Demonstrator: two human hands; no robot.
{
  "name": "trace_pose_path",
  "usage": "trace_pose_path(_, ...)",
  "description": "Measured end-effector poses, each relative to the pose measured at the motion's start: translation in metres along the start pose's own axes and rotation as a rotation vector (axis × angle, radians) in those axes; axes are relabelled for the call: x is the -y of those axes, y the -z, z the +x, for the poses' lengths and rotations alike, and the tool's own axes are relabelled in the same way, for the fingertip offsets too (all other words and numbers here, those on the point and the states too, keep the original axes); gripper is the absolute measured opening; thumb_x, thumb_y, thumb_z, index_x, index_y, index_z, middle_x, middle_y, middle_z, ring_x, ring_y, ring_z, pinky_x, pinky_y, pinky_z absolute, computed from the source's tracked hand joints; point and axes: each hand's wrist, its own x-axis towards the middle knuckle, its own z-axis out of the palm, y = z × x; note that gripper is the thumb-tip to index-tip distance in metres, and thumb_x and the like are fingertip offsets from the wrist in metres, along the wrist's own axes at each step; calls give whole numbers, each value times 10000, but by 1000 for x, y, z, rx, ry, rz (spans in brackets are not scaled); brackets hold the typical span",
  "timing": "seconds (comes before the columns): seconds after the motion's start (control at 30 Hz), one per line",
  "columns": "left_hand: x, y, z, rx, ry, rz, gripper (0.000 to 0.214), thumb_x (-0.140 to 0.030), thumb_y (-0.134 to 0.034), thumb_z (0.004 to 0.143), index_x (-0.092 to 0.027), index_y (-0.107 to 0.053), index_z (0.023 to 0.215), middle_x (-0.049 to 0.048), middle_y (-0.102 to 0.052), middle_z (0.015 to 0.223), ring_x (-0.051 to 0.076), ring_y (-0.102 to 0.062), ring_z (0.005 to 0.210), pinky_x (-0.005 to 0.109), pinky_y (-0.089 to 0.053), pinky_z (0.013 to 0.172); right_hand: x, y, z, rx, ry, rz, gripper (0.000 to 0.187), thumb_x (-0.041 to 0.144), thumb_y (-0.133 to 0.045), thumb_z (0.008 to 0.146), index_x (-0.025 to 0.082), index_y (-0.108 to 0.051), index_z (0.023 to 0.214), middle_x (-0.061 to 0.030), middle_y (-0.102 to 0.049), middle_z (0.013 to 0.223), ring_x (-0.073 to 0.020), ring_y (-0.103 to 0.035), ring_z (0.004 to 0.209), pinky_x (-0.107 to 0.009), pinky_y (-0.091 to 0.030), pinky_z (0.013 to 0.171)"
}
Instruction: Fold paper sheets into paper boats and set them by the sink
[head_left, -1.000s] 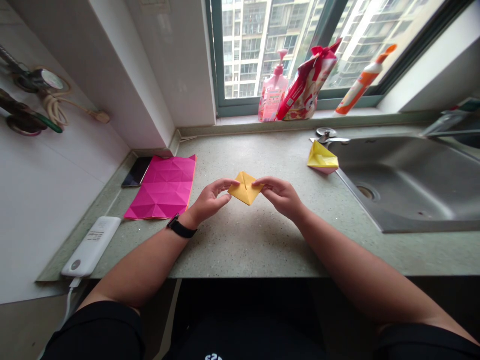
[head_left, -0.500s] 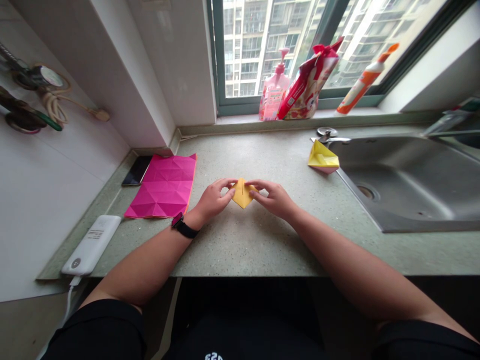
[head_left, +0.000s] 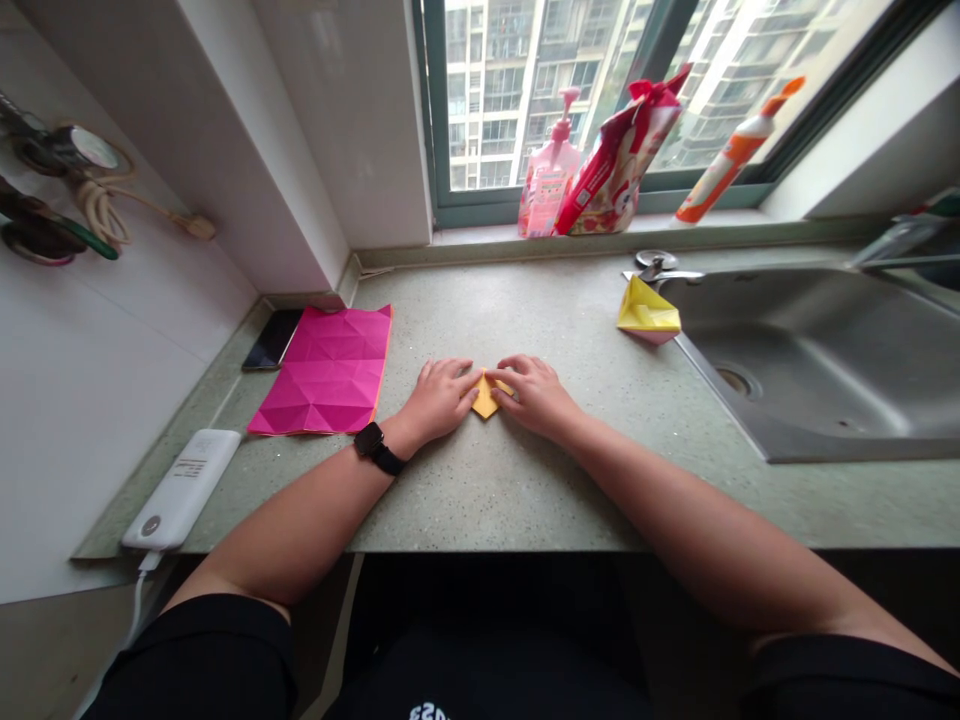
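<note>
A small piece of folded yellow-orange paper point(head_left: 485, 400) lies on the counter in front of me, its lower point toward me. My left hand point(head_left: 442, 395) grips its left side, fingertips on the upper edge and the thumb lower down. On the right side, my right hand point(head_left: 532, 393) does likewise, its index finger and thumb pressing the paper. The fingers of both hands cover the paper's sides and part of its top. To the left lies a creased magenta sheet point(head_left: 330, 370), an orange edge showing under it. A folded yellow paper shape point(head_left: 646, 312) stands beside the sink.
A dark phone point(head_left: 274, 340) and a white power bank point(head_left: 184, 488) with a cable lie at the left. The steel sink point(head_left: 817, 400) is set in at the right. On the windowsill stand a pink pump bottle point(head_left: 550, 190), a red bag point(head_left: 619, 170) and an orange-white bottle point(head_left: 727, 165).
Both hands have come closer together and lie flatter over the folded paper, so less of it shows. The left wrist has turned, bringing the watch face into view.
</note>
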Motion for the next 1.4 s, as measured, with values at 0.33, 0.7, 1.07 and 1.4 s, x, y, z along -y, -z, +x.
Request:
trace_pose_path(0.33,-10,1,0,213,29,164,649,-389,-250,1146,-185,-287,1761,90,-268,1832,360,-172,1717,691,-131,1372,7,-1,4,82,-10,-131,455,413,-502,1095,306,-695,1493,-138,-656,1516,-360,-570,1391,-559,-417,1196)
trace_pose_path(0.7,-9,5,0,259,-18,157,686,-441,-264,1132,-187,-255,1770,112,-231,1840,397,-141,1718,727,-83,1356,5,2,2,199,4,-141,587,516,-486,1093,291,-559,1630,-144,-541,1678,-394,-452,1561,-619,-363,1269)
trace_pose_path(1.07,-4,4,-3,251,-43,86,715,-504,-337,1124,-214,-246,1771,123,-250,1834,407,-150,1714,724,-50,1351,-3,-1,1,255,25,-125,703,619,-468,1074,273,-487,1687,-140,-427,1768,-435,-335,1648,-672,-293,1312)
trace_pose_path(1.4,0,7,-2,281,-42,69,752,-583,-340,1117,-244,-219,1778,94,-249,1836,387,-139,1721,713,-29,1359,-7,-2,0,266,50,-119,777,674,-480,1053,278,-427,1719,-124,-375,1795,-423,-299,1667,-666,-285,1319)
